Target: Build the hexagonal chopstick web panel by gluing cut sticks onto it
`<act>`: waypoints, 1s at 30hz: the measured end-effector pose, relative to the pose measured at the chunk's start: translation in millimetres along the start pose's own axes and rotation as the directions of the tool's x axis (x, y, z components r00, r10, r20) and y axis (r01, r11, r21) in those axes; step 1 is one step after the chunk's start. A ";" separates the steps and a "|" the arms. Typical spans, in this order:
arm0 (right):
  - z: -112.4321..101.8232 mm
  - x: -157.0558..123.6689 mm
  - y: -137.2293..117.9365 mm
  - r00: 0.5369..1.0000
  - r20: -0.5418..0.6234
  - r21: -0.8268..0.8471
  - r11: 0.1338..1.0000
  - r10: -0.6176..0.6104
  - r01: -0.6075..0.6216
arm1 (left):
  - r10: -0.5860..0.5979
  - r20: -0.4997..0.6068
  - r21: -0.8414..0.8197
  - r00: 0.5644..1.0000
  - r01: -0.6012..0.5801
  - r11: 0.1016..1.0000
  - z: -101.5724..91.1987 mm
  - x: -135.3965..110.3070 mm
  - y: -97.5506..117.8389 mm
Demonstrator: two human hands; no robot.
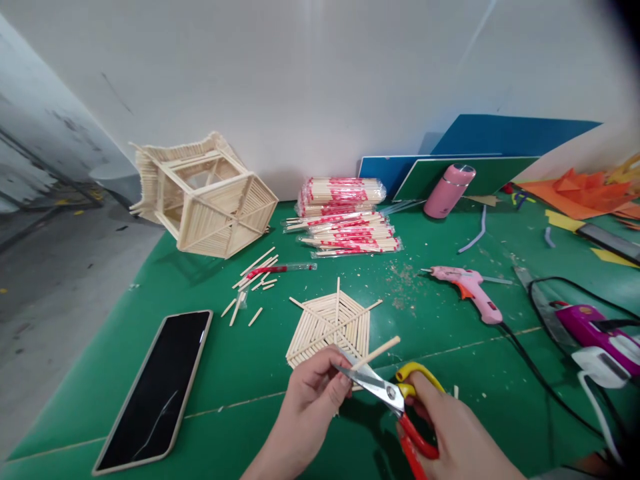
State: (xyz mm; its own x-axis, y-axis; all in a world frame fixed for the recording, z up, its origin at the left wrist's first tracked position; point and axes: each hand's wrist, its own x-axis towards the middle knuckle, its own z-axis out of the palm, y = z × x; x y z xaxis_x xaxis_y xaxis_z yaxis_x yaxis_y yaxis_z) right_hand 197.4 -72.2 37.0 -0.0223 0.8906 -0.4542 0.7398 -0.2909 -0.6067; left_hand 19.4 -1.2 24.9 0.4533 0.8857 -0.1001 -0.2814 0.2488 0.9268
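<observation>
My left hand (313,390) is closed in a pinch on a thin wooden stick (383,349) just in front of a flat hexagonal panel of glued sticks (330,327). My right hand (450,427) grips scissors (395,397) with one yellow and one red handle. The blades are open around the stick close to my left fingers. The stick's free end points up and to the right.
A large hexagonal stick model (203,193) lies tipped at the back left. Wrapped chopstick packs (345,217), loose stick offcuts (253,283), a phone (157,387), a pink glue gun (467,287), a pink bottle (447,190) and an iron (595,337) sit on the green table (235,373).
</observation>
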 end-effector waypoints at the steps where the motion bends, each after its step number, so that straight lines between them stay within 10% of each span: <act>1: 0.4 0.5 0.3 1.000 0.002 0.003 1.000 0.002 -0.002 | -0.016 0.004 -0.027 1.000 0.017 1.000 -0.2 -0.5 -1.6; 30: 5.5 2.1 9.9 1.000 0.021 0.017 1.000 -0.009 0.008 | -0.289 -0.004 -0.371 0.957 0.267 0.890 8.0 -0.3 -6.2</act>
State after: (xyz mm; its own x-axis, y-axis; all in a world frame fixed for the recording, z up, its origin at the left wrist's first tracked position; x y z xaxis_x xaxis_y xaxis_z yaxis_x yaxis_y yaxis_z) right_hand 201.0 -75.2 26.4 -0.0429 0.8854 -0.4628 0.7281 -0.2895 -0.6213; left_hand 27.8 -6.2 22.1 0.5123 0.7773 -0.3651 -0.4425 0.6033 0.6635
